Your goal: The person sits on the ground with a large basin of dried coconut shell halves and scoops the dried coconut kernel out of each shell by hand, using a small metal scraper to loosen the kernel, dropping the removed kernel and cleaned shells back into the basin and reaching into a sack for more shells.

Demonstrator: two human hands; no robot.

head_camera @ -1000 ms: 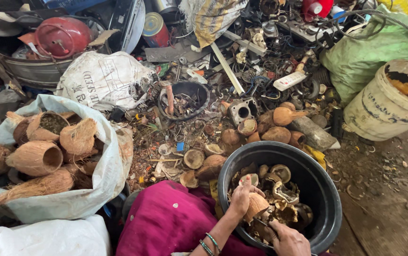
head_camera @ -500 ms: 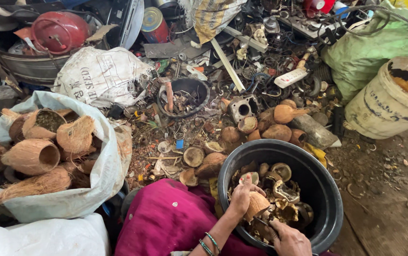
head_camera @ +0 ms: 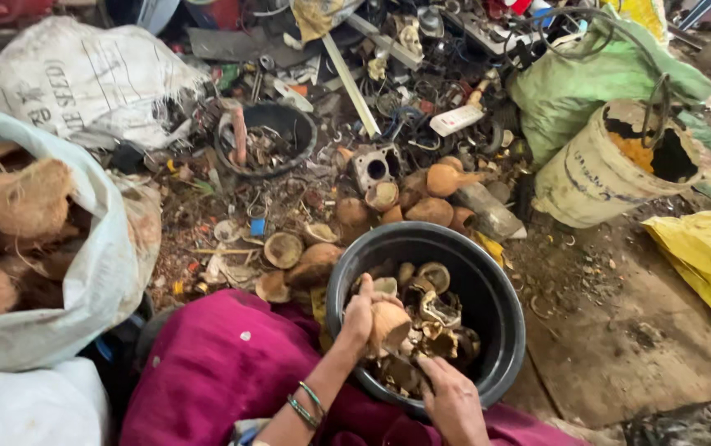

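Brown shell piece (head_camera: 389, 325) sits clamped in my left hand (head_camera: 361, 312), fingers curled round it, held just above the heap inside the black tub (head_camera: 500, 301). My right hand (head_camera: 453, 398) rests loosely spread, palm down, on the scraps at the tub's near rim, gripping nothing I can make out. As I judge it, the jagged shell edges in that pile could cut the right fingers (they lie right among them), and a slack left grip would drop the piece back into the clutter.

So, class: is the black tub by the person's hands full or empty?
Partly full: the black tub holds a heap of shell pieces, with bare inner wall above.
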